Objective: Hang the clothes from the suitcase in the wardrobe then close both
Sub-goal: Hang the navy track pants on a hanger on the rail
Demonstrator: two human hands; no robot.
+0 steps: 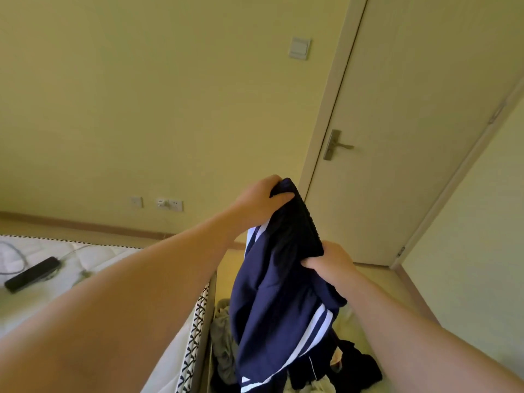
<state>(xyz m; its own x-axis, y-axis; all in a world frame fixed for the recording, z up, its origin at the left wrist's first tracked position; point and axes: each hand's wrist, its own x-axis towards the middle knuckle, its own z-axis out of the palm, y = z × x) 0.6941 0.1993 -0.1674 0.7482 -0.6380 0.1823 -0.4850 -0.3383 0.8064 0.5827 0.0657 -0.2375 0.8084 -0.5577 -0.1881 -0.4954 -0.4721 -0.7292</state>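
Observation:
A navy garment with white side stripes [272, 313] hangs in the air in front of me, its dark ribbed band [300, 225] stretched between both hands. My left hand [258, 199] grips the upper end of the band. My right hand [329, 262] grips the lower end. The cloth drapes down over a heap of other clothes [226, 350], grey and dark, lying low at the bottom of the view. Neither the suitcase's shell nor the wardrobe is visible.
A bare mattress [93, 268] lies at the left with a black power strip [31, 275] and cable on it. A closed pale door [402, 131] with a lever handle [338, 146] stands ahead right. Wall sockets [170, 204] sit low on the wall.

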